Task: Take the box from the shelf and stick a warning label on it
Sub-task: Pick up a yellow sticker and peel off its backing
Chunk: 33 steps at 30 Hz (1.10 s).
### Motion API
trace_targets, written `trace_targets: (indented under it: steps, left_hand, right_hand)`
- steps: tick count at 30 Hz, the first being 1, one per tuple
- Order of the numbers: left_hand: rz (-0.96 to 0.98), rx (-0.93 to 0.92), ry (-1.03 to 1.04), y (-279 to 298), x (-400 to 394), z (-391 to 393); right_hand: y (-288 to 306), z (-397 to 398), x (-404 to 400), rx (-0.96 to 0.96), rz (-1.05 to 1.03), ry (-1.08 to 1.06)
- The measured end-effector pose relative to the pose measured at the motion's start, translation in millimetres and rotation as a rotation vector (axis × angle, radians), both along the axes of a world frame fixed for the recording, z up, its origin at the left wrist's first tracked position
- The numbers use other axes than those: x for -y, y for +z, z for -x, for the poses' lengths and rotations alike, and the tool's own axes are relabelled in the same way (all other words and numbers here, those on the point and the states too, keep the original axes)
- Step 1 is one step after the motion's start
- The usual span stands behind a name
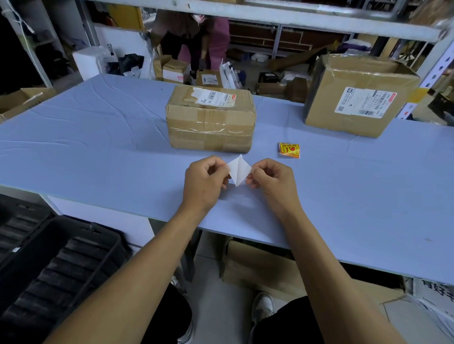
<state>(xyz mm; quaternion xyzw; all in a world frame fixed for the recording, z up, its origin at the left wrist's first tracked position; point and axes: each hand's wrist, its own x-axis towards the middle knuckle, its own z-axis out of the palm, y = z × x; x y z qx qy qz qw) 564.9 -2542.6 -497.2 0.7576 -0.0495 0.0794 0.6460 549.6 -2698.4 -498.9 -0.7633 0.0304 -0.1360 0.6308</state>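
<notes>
Black ribbed case point(50, 263): lower left, beside the person's knees, lid open.

Left hand point(203, 182): raised over the near part of the table, fingers pinched shut on the left corner of the label.

Right hand point(272, 182): level with the left, fingers pinched shut on the label's right corner.

Label point(238, 170): small white square held corner-up between both hands, creased down the middle, blank side to the camera.

Table point(93, 146): blue-grey top, wrinkled covering.

Stack of labels point(289, 150): yellow and red, flat on the table, right of the box and apart from it.

Box point(210, 118): taped brown cardboard, centre of the table, just beyond the hands; shipping sticker on top.

Larger carton point(357, 95): far right of the table, white shipping sticker on its front.

Shelf beam point(226, 9): overhead, at the far side.
</notes>
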Motion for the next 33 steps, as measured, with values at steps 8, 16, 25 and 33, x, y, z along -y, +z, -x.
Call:
trace_targets:
  steps: [8, 16, 25, 33]
  left_hand:
    - [0.072, -0.054, 0.083, -1, 0, -2]
    - [-0.016, -0.077, 0.096, 1, 4, -3]
    - [-0.069, -0.125, 0.077, 3, 6, -6]
    - [-0.107, -0.137, 0.080, 5, 7, -6]
  right_hand:
    - [2, 1, 3, -0.039, 0.044, -0.109]
    - [13, 10, 54, -0.164, 0.424, -0.278]
    - [5, 16, 20, 0.331, 0.730, -0.177]
    - [-3, 18, 3, 0.551, 0.930, -0.169]
